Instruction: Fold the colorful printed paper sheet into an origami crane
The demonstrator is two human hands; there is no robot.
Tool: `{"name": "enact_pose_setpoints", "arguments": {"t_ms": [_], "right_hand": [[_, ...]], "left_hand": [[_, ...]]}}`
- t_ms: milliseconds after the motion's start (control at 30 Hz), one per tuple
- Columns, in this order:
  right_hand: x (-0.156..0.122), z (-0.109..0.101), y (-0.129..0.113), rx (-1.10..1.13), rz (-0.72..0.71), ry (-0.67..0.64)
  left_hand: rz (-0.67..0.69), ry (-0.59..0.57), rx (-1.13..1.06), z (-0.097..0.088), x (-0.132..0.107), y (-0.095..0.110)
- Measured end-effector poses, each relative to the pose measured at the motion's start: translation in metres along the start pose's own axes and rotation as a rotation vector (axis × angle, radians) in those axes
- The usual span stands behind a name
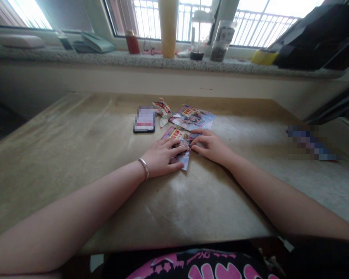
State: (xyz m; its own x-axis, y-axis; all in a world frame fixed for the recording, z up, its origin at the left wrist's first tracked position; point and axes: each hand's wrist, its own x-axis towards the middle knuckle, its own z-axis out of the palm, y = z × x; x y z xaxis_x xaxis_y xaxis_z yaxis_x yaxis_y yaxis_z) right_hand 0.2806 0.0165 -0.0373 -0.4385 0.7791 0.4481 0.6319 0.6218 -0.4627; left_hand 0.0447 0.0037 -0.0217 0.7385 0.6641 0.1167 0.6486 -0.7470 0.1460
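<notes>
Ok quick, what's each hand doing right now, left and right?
Left hand: open, pressed flat on the colourful paper.
Right hand: open, fingertips pressing the same paper, gripping nothing.

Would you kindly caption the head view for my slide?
The left hand and right hand press a colourful printed sheet on the table, phone nearby.

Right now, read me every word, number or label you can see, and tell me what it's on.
None reads clearly.
Near printed sheet: big red-and-yellow characters, too blurred.
Second sheet behind it: same, too blurred.
Phone screen: blurred out.
Jar label: too small.
Pink shirt lettering: cut off, unreadable.
</notes>
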Motion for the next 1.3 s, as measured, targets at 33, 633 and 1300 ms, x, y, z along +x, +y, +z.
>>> {"name": "enact_pose_setpoints", "arguments": {"t_ms": [33, 633, 1300], "right_hand": [[0.000, 0.001, 0.001, 0.007, 0.022, 0.016], [0.006, 0.000, -0.003, -0.016, 0.270, 0.052], [0.010, 0.010, -0.003, 0.484, 0.513, 0.247]], "left_hand": [[-0.001, -0.003, 0.000, 0.000, 0.000, 0.000], [-0.027, -0.022, 0.068, -0.003, -0.001, 0.007], [-0.026, -0.013, 0.060, 0.001, -0.002, 0.007]]}}
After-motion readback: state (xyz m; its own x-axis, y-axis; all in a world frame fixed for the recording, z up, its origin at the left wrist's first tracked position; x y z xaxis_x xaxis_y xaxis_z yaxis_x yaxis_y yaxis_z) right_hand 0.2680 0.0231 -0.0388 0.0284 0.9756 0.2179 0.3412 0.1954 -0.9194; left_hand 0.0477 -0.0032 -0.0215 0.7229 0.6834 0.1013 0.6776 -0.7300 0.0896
